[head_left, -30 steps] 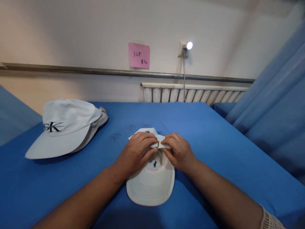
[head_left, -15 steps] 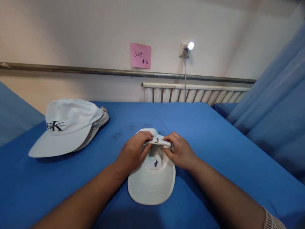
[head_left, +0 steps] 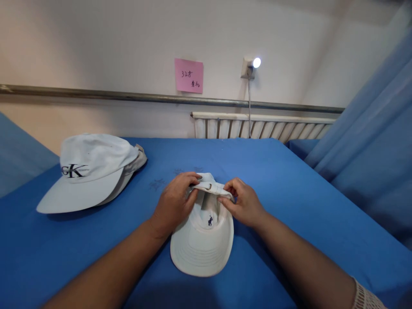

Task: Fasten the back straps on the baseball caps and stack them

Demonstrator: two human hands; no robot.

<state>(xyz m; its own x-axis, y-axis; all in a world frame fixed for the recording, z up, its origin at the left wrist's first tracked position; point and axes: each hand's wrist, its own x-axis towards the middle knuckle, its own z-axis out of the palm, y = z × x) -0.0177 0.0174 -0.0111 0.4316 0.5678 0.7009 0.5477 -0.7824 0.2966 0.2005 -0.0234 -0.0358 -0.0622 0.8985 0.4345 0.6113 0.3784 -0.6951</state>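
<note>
Cap [head_left: 202, 253] sits in the middle of the blue table [head_left: 296, 201], its brim pointing toward the person and a small dark rider emblem [head_left: 210, 221] showing just behind the brim. Left hand [head_left: 175, 198] is closed on the left part of the back strap [head_left: 219, 189], thumb below and fingers above; right hand [head_left: 246, 203] pinches the strap's right end. Compared with a second ago, the two hands are farther apart, the left one having moved outward, so that more of the strap shows between them. The strap now slopes down to the right, and its buckle [head_left: 209, 186] has come a little higher and to the left. The lettered white cap [head_left: 93, 152] and the greyish cap [head_left: 139, 161] under it remain at the table's left side.
</note>
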